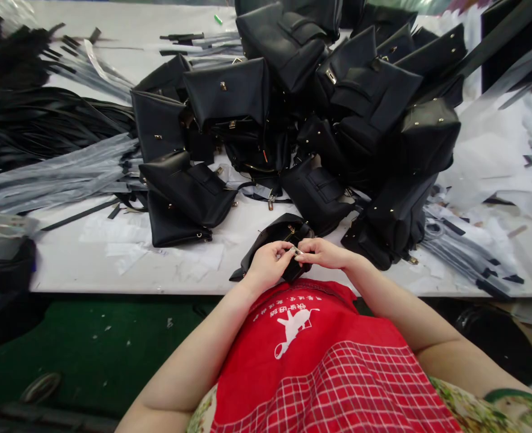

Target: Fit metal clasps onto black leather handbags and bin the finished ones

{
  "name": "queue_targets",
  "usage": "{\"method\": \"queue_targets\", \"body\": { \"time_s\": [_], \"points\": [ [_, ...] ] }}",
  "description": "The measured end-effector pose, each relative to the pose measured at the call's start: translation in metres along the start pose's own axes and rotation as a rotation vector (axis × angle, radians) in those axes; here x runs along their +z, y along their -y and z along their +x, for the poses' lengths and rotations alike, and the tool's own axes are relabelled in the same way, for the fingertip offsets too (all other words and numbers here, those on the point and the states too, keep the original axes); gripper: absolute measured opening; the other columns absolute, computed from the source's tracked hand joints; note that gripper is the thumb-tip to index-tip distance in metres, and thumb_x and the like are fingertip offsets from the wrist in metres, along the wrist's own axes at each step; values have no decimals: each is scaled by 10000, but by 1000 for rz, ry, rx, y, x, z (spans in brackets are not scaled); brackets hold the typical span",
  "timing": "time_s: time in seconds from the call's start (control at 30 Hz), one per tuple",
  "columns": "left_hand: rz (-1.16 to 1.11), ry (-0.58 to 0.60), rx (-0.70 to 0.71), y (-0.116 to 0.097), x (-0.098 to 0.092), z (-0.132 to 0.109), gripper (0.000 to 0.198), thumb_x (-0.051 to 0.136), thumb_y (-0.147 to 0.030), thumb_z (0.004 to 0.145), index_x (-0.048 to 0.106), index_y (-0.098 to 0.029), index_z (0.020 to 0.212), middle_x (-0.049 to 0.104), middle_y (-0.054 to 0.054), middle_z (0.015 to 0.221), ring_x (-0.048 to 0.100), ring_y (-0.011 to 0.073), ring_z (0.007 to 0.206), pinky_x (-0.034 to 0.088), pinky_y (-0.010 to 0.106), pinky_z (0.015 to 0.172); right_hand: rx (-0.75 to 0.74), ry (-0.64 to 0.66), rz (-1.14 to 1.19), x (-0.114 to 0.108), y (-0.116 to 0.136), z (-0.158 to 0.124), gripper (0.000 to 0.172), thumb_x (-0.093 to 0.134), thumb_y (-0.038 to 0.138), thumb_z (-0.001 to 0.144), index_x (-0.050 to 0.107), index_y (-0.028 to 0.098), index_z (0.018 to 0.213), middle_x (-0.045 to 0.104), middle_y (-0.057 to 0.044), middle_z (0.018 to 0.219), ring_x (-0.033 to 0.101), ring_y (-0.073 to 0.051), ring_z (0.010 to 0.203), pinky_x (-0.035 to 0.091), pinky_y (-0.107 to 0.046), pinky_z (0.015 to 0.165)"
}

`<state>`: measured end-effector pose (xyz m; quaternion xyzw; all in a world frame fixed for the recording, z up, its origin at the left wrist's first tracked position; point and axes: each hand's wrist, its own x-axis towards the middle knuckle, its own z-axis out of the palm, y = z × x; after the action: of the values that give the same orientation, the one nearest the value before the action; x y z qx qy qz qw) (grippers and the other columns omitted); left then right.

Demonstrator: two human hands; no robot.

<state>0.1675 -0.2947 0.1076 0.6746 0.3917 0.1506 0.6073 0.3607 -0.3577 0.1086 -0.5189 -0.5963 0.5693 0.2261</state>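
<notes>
A black handbag (266, 236) lies at the front edge of the table, close against the red apron. Over its opening, my left hand (272, 260) and my right hand (321, 252) meet with fingertips pinched together. Between them shows a small light metal clasp (296, 251), gripped from both sides. Whether the clasp is fixed to the bag I cannot tell, as the fingers cover most of it. Gold-coloured fittings glint inside the bag just behind the hands.
Many more black handbags (227, 96) are piled across the middle of the white table (89, 264). Black straps (53, 120) and plastic-wrapped strips (62, 168) lie at the left. More wrapped straps (464, 252) and paper scraps lie at the right. A round black stool (496, 343) stands below.
</notes>
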Motion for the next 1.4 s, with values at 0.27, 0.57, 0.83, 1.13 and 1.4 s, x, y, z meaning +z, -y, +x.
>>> {"method": "queue_targets", "body": {
  "time_s": [0.27,0.57,0.83,1.13,1.4],
  "points": [
    [-237,-16,-241,7,12,4,217,620,-359,772,619,-152,710,582,-8,604,465,99,537,369,216,525,-149,107,60,-10,-11,6,263,696,428,771,701,167,803,613,-17,808,566,-146,817,445,-270,800],
    [106,176,-91,-3,-4,12,214,628,-228,768,724,-185,954,597,12,707,520,120,636,417,228,613,-203,292,155,-16,-36,14,241,659,390,815,708,154,803,607,-17,792,567,-137,810,445,-243,772],
    [117,364,-185,-18,-12,26,98,694,-214,725,741,-166,796,661,36,717,582,134,649,450,226,601,-329,339,52,-18,-30,16,209,658,368,822,716,167,814,630,-20,787,573,-132,774,436,-226,715],
    [328,279,-138,-28,-5,23,61,657,-180,752,696,-182,707,681,9,740,620,143,723,477,251,679,-384,326,118,-14,-40,17,245,666,381,819,697,139,801,629,-32,787,565,-143,792,431,-252,740],
    [600,215,88,-30,6,14,113,573,-145,829,618,-177,731,636,14,767,591,150,756,475,290,728,-365,353,169,-13,-50,18,260,675,389,809,690,130,786,614,-22,773,563,-136,783,428,-238,727]
  ]
}}
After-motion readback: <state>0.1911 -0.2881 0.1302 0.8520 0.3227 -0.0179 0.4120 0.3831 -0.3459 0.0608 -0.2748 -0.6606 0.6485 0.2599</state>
